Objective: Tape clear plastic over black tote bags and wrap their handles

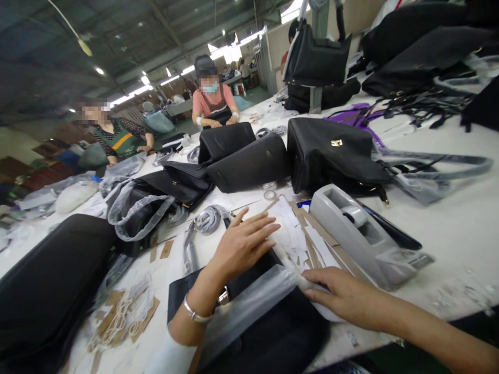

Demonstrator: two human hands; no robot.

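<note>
In front of me a black handbag lies flat on the white table, its gold-coloured clasp partly hidden by my left wrist. A strip of clear plastic film crosses the bag. My left hand, with a silver bangle at the wrist, is above the bag's far edge, fingers stretched and apart, holding nothing. My right hand closes thumb and fingers on white wrapping at the bag's right side. Beyond the left hand lies a coiled, plastic-wrapped strap.
A grey tape dispenser stands right of paper strips. Black bags fill the table's far side; another large black bag lies left. Cords and cardboard tags sit near it. Two co-workers are across the table.
</note>
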